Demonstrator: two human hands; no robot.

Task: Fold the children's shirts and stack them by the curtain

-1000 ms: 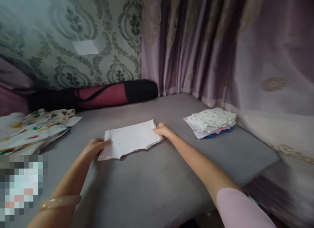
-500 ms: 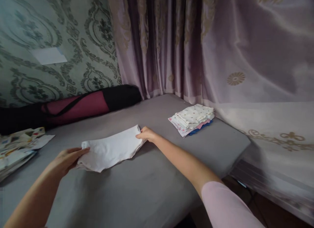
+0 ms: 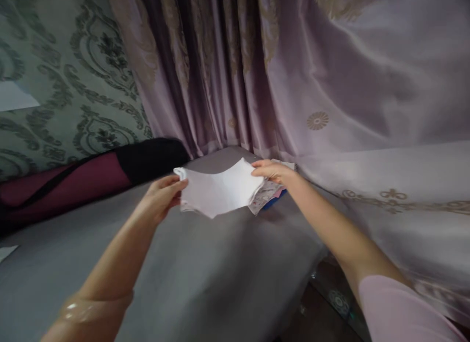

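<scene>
Now the white folded cloth [image 3: 218, 190] is up in the air over the grey surface [image 3: 176, 263], just left of the stack of folded clothes [image 3: 268, 197], its right end overlapping the stack in view; whether they touch cannot be told. A second ago it lay on the grey surface, well apart from the stack on its left. The left hand [image 3: 165, 197] pinches the cloth's end farther from the stack, thumb on top; the right hand [image 3: 273, 170] grips the other end and covers much of the stack, which was fully visible before. Between the hands, the cloth's upper edge now sags, where earlier it ran nearly straight. The view has swung too: the black and maroon bag [image 3: 154, 158], beyond the stack to its left, sits nearer the picture's left edge, and the patterned clothes formerly far left of the stack have gone from sight.
</scene>
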